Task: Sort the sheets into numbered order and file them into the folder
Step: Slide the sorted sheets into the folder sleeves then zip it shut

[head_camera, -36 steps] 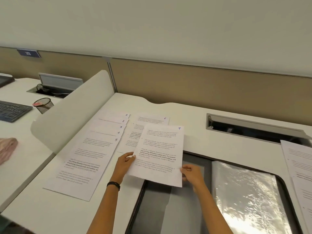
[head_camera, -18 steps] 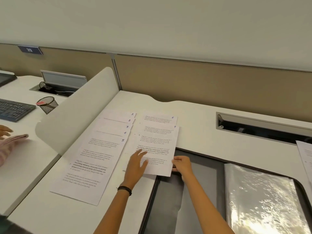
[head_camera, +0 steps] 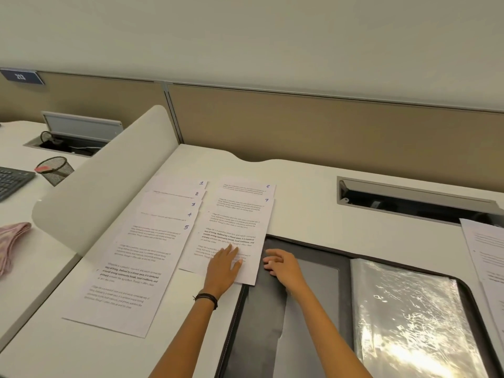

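Landmark: we place everything by the one open dark folder (head_camera: 259, 323), which lies on the white desk (head_camera: 300, 165) at the near right.
Sleeves: a shiny stack of clear plastic sleeves (head_camera: 409, 323) fills the folder's right half; we cannot count them.
First column: five sheets (head_camera: 141, 257), marked 1 to 5, lie fanned well left of the folder, with 5 on top and nearest us.
Second column: two sheets lie just left of the folder; sheet 6 (head_camera: 245, 188) is farther back and sheet 7 (head_camera: 240, 230) overlaps it, its near right corner lying over the folder's left edge.
Loose pile: more sheets (head_camera: 485, 263) lie right of the folder, partly cut off; we see at least two.
Left hand: our left hand (head_camera: 223, 268) lies palm down on sheet 7, fingers straight and slightly spread, pressing the paper flat.
Right hand: our right hand (head_camera: 283, 268) rests on the folder's left inner cover, just beside sheet 7's right edge, fingers loosely curled, gripping nothing.
Wrist: one dark band (head_camera: 207, 298) circles the left wrist.
Far left of the folder: one curved divider (head_camera: 103, 181), one mesh cup (head_camera: 56, 170), one keyboard (head_camera: 13, 181).
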